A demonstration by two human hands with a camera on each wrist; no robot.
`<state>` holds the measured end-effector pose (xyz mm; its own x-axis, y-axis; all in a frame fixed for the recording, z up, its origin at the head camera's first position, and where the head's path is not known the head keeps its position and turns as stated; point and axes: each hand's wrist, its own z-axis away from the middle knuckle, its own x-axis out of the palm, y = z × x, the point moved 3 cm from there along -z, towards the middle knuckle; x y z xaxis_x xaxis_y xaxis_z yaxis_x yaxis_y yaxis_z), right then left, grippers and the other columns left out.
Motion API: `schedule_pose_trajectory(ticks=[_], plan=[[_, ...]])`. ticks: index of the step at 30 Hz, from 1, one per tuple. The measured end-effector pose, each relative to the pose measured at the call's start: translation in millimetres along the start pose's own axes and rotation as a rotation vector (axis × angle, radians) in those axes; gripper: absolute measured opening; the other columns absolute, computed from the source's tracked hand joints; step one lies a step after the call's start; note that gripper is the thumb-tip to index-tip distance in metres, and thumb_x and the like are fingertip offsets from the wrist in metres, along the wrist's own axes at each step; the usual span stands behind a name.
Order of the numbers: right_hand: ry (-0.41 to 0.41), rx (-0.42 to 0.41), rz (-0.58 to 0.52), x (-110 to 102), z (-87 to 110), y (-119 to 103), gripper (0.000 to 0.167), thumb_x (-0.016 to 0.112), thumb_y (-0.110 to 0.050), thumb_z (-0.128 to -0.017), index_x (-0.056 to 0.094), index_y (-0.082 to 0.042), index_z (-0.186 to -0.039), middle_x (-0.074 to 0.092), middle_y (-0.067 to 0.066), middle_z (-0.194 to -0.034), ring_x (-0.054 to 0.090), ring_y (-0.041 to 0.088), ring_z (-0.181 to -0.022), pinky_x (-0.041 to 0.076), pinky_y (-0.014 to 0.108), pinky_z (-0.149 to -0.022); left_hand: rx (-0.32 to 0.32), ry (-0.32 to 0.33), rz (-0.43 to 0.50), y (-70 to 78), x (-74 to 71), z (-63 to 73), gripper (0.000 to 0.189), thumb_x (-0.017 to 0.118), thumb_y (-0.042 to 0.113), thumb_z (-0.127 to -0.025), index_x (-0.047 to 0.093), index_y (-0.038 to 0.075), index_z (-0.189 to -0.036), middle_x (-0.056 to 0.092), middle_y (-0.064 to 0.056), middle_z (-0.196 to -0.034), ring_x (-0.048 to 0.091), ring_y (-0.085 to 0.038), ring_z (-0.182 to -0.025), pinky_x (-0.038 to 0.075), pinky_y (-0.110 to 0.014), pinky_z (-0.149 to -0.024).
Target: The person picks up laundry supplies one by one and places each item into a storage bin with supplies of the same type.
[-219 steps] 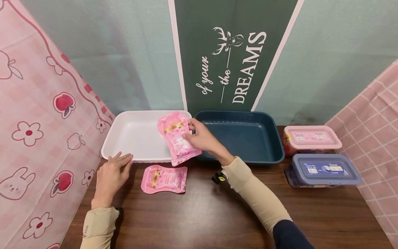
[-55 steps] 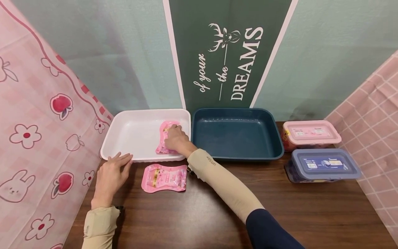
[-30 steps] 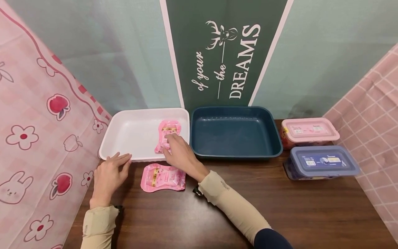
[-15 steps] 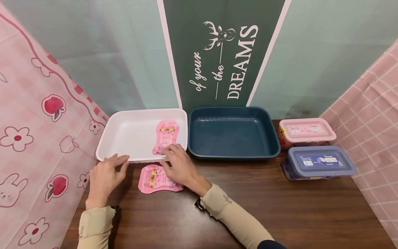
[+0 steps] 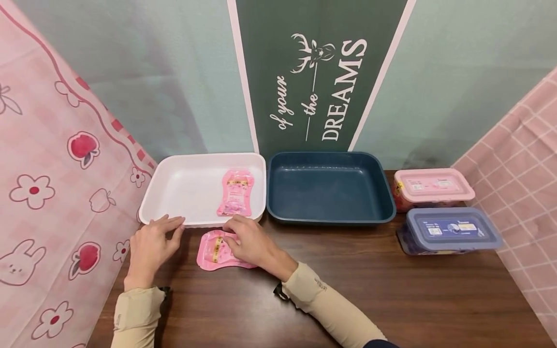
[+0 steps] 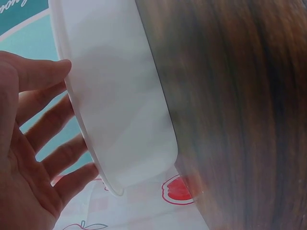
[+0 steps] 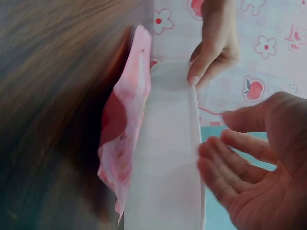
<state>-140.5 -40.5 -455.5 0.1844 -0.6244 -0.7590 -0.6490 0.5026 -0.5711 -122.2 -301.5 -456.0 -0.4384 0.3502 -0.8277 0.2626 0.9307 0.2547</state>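
Note:
My left hand (image 5: 151,247) rests its fairly straight fingertips on the near rim of the white tray (image 5: 174,212). In the left wrist view its thumb and fingers touch along that rim. One pink pouch (image 5: 237,192) lies flat at the right end inside the white tray. A second pink pouch (image 5: 217,250) lies on the table in front of the tray. Above it hovers my right hand (image 5: 251,242), covering its right part. In the right wrist view the right hand's fingers (image 7: 235,165) are loosely bent and hold nothing, with a gap between them and the pouch.
A dark blue tray (image 5: 330,220) stands right beside the white one. Farther right are two lidded boxes, a pink one (image 5: 435,186) behind a blue one (image 5: 454,231). Patterned cloths line the left, back and right sides of the wooden table (image 5: 348,280).
My right hand held one pink pouch over the tray, laid it inside at the right end and let go. It has since drawn back over the second pouch. The left hand stayed on the rim.

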Motion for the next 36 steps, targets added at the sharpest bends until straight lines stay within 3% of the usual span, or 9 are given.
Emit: schedule_pose_trajectory(ticks=[8,14,19,24,32,36], plan=[[-0.196,0.097,0.111,10,3.0,5,0.033,0.074,-0.019,-0.099,0.072,-0.007,-0.129,0.075,0.005,-0.121,0.070,0.015,-0.108,0.059,0.031,-0.096,-0.006,-0.004,0.006,0.0,0.0,3.0,0.023,0.080,0.020,-0.090,0.086,0.012,-0.111,0.082,-0.016,-0.105,0.078,-0.045,-0.100,0.053,-0.059,-0.049],[-0.315,0.151,0.235,17,5.2,9,0.031,0.077,-0.020,-0.098,0.070,-0.008,-0.125,0.073,0.005,-0.118,0.070,0.020,-0.107,0.060,0.034,-0.093,-0.009,0.002,0.006,-0.8,0.2,3.4,0.022,0.080,0.020,-0.091,0.086,0.012,-0.111,0.082,-0.016,-0.106,0.078,-0.046,-0.100,0.054,-0.062,-0.052],[-0.344,0.157,0.272,20,4.3,12,0.025,0.077,-0.018,-0.097,0.070,-0.009,-0.120,0.074,0.005,-0.112,0.071,0.021,-0.103,0.060,0.034,-0.089,0.001,0.005,0.009,-0.6,0.1,1.7,0.022,0.080,0.020,-0.091,0.086,0.012,-0.111,0.081,-0.017,-0.106,0.078,-0.046,-0.098,0.055,-0.064,-0.053],[-0.335,0.157,0.271,20,2.7,14,0.024,0.079,-0.015,-0.095,0.072,-0.009,-0.117,0.073,0.005,-0.107,0.071,0.020,-0.099,0.060,0.033,-0.086,-0.011,-0.001,0.011,-0.8,0.2,0.7,0.021,0.080,0.020,-0.091,0.086,0.013,-0.110,0.081,-0.016,-0.107,0.078,-0.045,-0.100,0.057,-0.069,-0.061],[-0.370,0.274,0.148,18,3.2,17,0.050,0.079,-0.012,-0.092,0.066,-0.004,-0.139,0.069,0.010,-0.134,0.064,0.021,-0.123,0.056,0.035,-0.107,-0.008,0.000,0.018,-1.2,0.0,-0.1,0.022,0.079,0.019,-0.091,0.085,0.012,-0.111,0.082,-0.016,-0.106,0.078,-0.045,-0.101,0.057,-0.070,-0.063],[-0.387,0.322,0.069,17,2.4,20,0.055,0.081,-0.012,-0.090,0.064,-0.002,-0.141,0.069,0.011,-0.134,0.064,0.021,-0.122,0.056,0.036,-0.105,-0.001,0.004,0.017,-0.8,0.0,-1.1,0.022,0.080,0.019,-0.091,0.085,0.012,-0.111,0.081,-0.016,-0.106,0.078,-0.046,-0.101,0.058,-0.070,-0.065]])
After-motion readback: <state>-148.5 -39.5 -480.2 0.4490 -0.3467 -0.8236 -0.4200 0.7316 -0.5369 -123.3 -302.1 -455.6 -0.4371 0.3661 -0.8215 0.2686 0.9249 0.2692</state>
